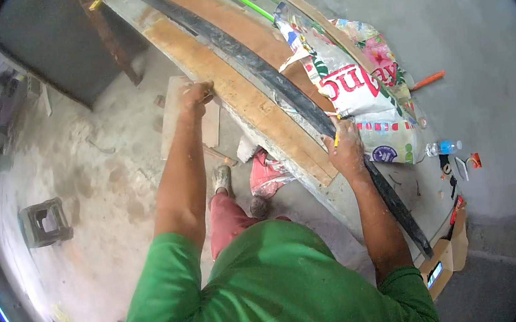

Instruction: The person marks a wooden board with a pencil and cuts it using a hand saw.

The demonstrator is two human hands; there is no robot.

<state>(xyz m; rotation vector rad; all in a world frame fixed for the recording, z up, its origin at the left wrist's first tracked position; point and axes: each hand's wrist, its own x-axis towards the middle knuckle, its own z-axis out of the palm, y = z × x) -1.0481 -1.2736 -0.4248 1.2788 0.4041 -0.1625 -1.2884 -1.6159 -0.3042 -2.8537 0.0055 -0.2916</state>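
Right hand (348, 150) is pinching a thin yellow stick (336, 141), long axis near vertical in view, by the black bar (292, 97). Plywood strip (251, 107) runs upper left to lower right; left hand (197, 95) curled at its edge, can't tell if gripping.

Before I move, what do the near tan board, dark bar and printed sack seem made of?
Near tan board: probably wood or plywood; matte, blotched brown. Dark bar: metal or coated wood, I can't tell; blackish with pale smears. Printed sack: likely thin plastic, given its sheen and creases.
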